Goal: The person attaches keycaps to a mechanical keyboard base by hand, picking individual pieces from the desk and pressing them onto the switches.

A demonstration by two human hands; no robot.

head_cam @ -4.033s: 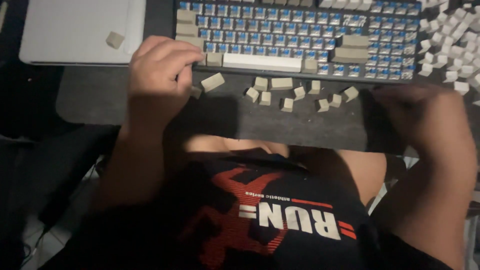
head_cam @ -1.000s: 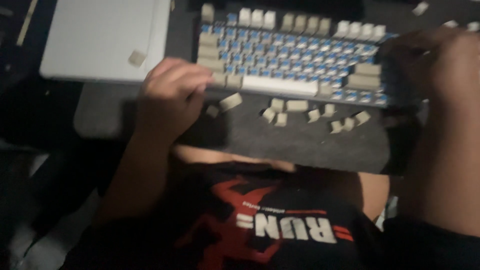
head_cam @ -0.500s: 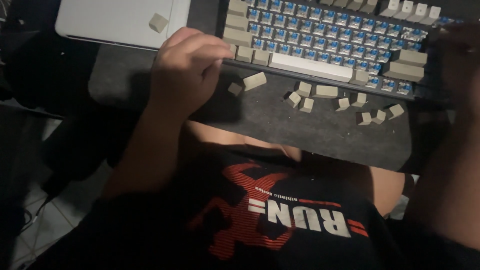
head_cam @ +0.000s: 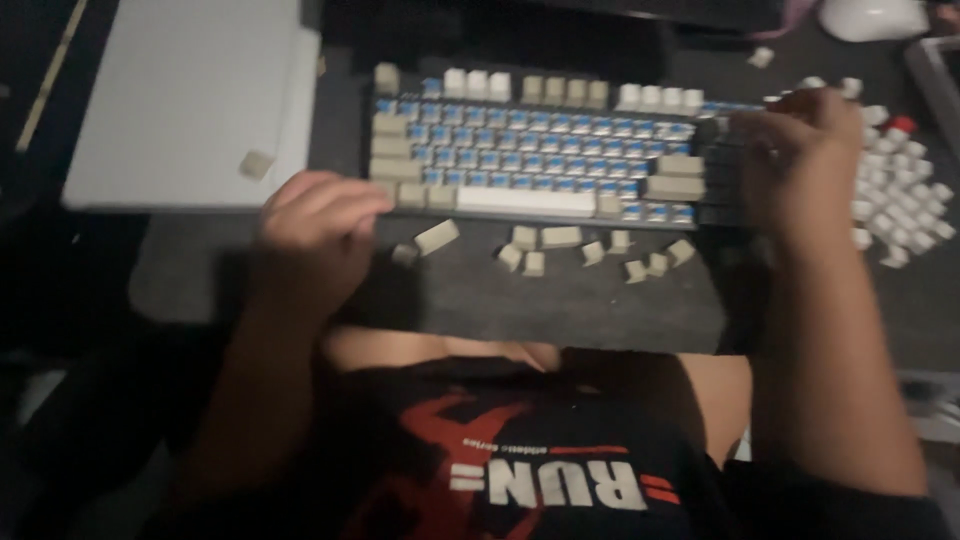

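We see the keyboard point(head_cam: 530, 150) on the dark mat point(head_cam: 560, 300), most switches bare and blue. Our left hand point(head_cam: 315, 235) rests at its 8 o'clock corner, fingers curled; whether they pinch anything we cannot tell. Our right hand point(head_cam: 795, 160) covers the 3 o'clock end, fingers bent over it, grip unclear. Loose keycaps point(head_cam: 560, 238) lie at 6 o'clock, a white pile point(head_cam: 900, 200) at 3 o'clock.

A single head-worn view is given, aimed steeply down and forward from close above the person's chest at the keyboard point(head_cam: 540, 150) on the desk mat point(head_cam: 560, 300).
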